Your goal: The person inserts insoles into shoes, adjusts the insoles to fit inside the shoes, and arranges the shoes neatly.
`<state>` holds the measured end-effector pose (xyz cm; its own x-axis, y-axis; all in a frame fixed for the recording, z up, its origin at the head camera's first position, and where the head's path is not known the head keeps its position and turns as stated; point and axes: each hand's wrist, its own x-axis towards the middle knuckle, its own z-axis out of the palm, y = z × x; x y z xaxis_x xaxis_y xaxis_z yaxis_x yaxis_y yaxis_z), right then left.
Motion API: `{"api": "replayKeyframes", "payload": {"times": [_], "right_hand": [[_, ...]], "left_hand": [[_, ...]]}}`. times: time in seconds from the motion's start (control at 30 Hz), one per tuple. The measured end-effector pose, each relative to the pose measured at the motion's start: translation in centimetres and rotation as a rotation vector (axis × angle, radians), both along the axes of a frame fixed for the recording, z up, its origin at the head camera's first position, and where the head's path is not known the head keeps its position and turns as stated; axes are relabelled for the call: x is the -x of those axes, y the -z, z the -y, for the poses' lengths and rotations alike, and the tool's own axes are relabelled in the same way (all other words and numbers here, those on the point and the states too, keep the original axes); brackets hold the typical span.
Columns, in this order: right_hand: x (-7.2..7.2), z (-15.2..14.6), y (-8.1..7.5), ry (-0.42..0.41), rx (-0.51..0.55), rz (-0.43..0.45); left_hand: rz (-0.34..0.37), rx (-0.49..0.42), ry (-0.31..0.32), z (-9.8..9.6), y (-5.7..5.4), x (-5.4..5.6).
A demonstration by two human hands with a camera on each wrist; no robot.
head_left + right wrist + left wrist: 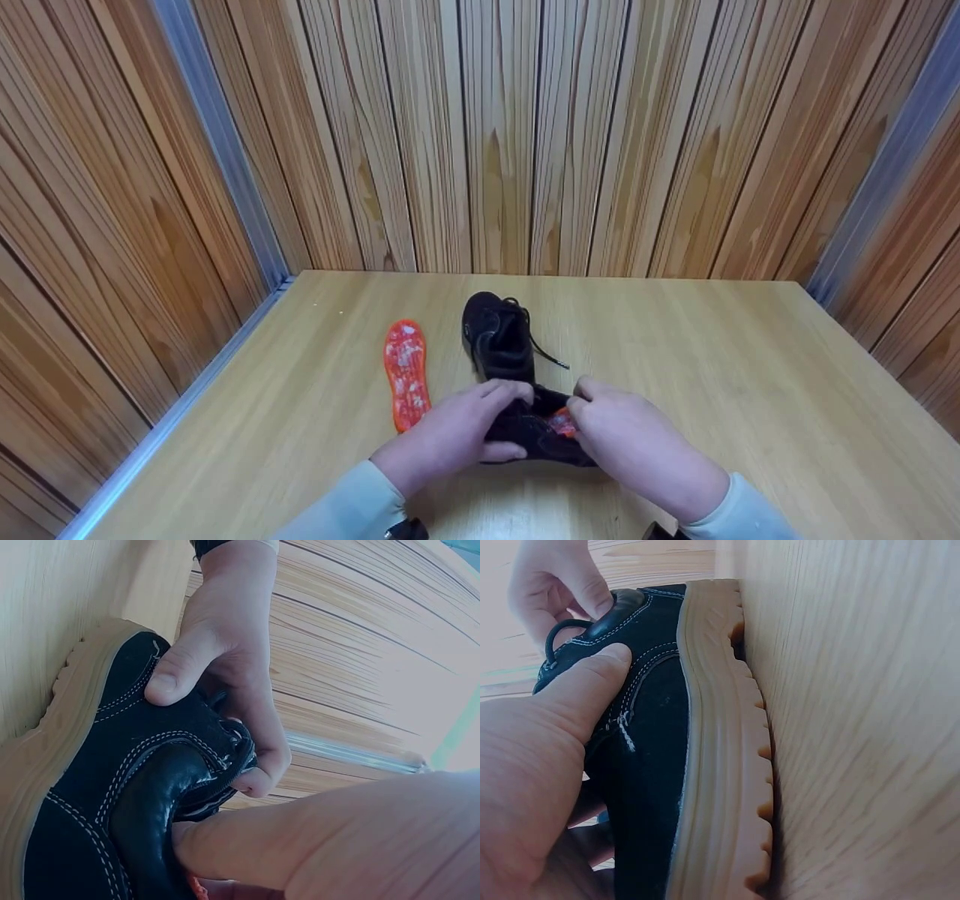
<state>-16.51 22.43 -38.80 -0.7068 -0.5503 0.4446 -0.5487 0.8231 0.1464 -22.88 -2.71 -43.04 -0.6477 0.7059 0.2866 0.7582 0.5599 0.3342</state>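
A black lace-up shoe [536,442] with a tan ridged sole [724,765] stands sideways on the table. My left hand [472,424] grips its front part, thumb on the near side and fingers over the laces. At the shoe's opening, my right hand [637,446] pinches a red-orange insole [562,422], which lies partly inside. The right wrist view shows the right thumb [217,844] reaching past the padded black collar [154,802]; the other fingertips are mostly hidden. Most of the insole is out of sight within the shoe.
A second black shoe [499,341], its lace trailing right, stands just behind the held one. Left of it, another red-orange insole with white patches [407,367] lies flat on the wooden table [750,360]. Wood-panelled walls [495,150] enclose the back and sides.
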Motion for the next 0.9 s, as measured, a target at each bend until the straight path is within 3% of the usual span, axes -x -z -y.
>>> {"api": "replayKeyframes", "payload": {"times": [0.23, 0.5, 0.67, 0.9], "right_hand": [[-0.16, -0.02, -0.26, 0.04, -0.006, 0.045], [-0.31, 0.13, -0.69, -0.022, 0.016, 0.086], [-0.42, 0.22, -0.8, -0.01, -0.005, 0.128], [-0.59, 0.33, -0.59, 0.001, -0.024, 0.113]], "left_hand": [[-0.004, 0.007, -0.004, 0.02, 0.13, 0.01], [0.005, 0.011, -0.009, 0.0, 0.08, 0.1], [0.012, 0.02, -0.021, -0.01, 0.02, 0.14], [-0.023, 0.007, 0.0, -0.04, 0.01, 0.04]]}}
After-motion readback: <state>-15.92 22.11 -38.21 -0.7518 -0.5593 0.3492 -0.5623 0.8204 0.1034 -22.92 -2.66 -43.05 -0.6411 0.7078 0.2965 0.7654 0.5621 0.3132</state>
